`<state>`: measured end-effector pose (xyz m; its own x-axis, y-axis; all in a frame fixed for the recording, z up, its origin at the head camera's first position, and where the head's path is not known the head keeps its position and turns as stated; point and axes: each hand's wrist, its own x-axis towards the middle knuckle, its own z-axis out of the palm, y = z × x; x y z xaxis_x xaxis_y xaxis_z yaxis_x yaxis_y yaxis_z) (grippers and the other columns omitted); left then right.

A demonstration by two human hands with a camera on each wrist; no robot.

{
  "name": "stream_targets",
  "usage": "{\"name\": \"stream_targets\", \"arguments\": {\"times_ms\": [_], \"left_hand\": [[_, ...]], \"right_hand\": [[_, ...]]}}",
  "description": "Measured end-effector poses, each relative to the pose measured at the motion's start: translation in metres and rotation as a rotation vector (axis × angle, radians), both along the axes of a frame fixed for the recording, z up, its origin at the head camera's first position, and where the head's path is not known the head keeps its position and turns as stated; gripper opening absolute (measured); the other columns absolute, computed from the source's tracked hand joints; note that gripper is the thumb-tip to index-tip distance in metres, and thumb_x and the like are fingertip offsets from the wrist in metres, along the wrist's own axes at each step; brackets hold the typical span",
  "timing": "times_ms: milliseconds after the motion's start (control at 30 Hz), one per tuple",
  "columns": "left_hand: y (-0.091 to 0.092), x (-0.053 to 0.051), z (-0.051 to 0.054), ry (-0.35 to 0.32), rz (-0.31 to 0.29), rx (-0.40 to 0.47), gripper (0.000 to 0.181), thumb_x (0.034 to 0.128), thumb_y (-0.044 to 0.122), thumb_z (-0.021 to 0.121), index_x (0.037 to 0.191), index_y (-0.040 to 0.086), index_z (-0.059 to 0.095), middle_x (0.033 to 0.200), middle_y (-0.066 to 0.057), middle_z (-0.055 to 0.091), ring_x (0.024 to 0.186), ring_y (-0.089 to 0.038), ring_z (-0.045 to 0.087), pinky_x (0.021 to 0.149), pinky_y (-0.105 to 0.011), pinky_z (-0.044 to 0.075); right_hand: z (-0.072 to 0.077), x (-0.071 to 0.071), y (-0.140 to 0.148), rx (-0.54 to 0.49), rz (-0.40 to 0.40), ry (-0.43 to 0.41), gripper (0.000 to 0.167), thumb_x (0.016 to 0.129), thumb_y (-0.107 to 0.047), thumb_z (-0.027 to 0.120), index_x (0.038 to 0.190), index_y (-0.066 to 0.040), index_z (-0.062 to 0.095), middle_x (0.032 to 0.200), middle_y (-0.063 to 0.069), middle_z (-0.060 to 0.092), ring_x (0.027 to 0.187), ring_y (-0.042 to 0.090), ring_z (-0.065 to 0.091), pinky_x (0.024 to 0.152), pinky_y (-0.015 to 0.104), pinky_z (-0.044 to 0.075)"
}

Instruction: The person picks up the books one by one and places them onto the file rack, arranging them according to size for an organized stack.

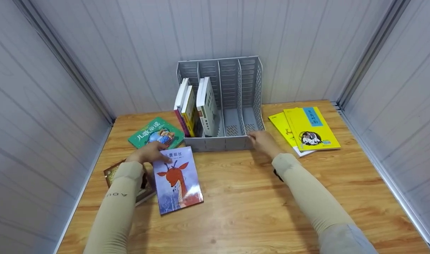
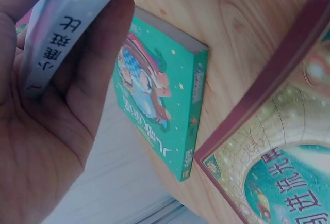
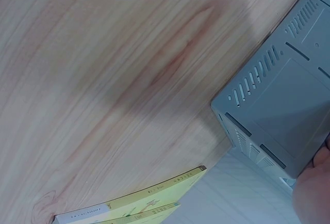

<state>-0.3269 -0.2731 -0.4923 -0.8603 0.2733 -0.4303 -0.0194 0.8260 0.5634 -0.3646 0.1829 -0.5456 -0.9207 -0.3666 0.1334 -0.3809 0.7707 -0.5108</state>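
Observation:
My left hand [image 1: 148, 152] grips a thin purple book [image 1: 176, 176] with a red deer on its cover, by its upper left part. In the left wrist view the book's pale spine [image 2: 56, 43] sits between thumb and fingers. The right hand [image 1: 265, 141] holds the front right corner of a grey desktop file organizer [image 1: 218, 144]. From the right wrist, the fingers [image 3: 317, 182] touch the organizer's wall [image 3: 278, 95], their tips partly out of frame. Upright books [image 1: 188, 109] fill part of its leftmost compartment, and white books [image 1: 208, 107] stand in the second.
A green book [image 1: 144, 135] lies left of the organizer. Partly under the left forearm is a brown-edged book [image 1: 111, 171]. Two yellow books [image 1: 326, 135] overlap on the right. Pale panel walls [image 1: 299, 53] enclose the wooden table [image 1: 243, 204] at the back and sides.

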Motion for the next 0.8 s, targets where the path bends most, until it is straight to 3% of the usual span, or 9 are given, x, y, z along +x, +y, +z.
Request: {"name": "stream_targets", "arguments": {"times_ms": [100,267,400,567,800], "left_hand": [[0.001,0.000,0.001,0.010,-0.020,0.062,0.032,0.1021,0.028,0.077,0.126,0.007,0.079,0.111,-0.009,0.082,0.092,-0.018,0.076,0.087,-0.036,0.063],[0.003,-0.001,0.003,0.034,-0.043,0.120,0.026,0.1050,0.029,0.073,0.111,0.005,0.080,0.095,-0.002,0.080,0.079,-0.010,0.068,0.075,-0.025,0.056],[0.006,0.000,0.007,0.031,-0.039,0.156,0.025,0.1055,0.030,0.072,0.108,0.006,0.081,0.094,-0.002,0.081,0.077,-0.010,0.071,0.073,-0.024,0.058],[0.010,0.002,0.011,0.026,-0.016,0.266,0.024,0.1054,0.026,0.073,0.111,0.006,0.082,0.097,-0.004,0.083,0.078,-0.013,0.076,0.074,-0.025,0.061],[0.019,0.003,0.015,0.108,-0.047,0.391,0.022,0.1048,0.020,0.073,0.106,0.000,0.082,0.096,-0.004,0.081,0.076,-0.012,0.073,0.073,-0.024,0.061]], "right_hand": [[0.000,0.000,0.000,0.003,-0.001,-0.007,0.031,0.113,-0.013,0.056,0.130,0.005,0.073,0.131,0.025,0.075,0.122,0.045,0.072,0.110,0.057,0.056],[-0.003,0.002,0.001,-0.004,0.005,0.000,0.029,0.113,-0.012,0.054,0.126,0.006,0.074,0.124,0.025,0.077,0.114,0.043,0.074,0.105,0.057,0.058],[-0.003,0.002,0.001,-0.010,0.003,0.006,0.032,0.113,-0.012,0.053,0.131,0.007,0.072,0.130,0.026,0.075,0.121,0.044,0.073,0.109,0.057,0.056],[-0.001,0.003,0.001,-0.012,-0.003,-0.016,0.034,0.114,-0.013,0.053,0.137,0.006,0.070,0.139,0.026,0.071,0.128,0.045,0.070,0.114,0.057,0.053],[0.002,0.002,-0.001,0.007,0.008,-0.018,0.034,0.114,-0.013,0.053,0.136,0.006,0.070,0.137,0.026,0.072,0.127,0.045,0.070,0.112,0.058,0.054]]}}
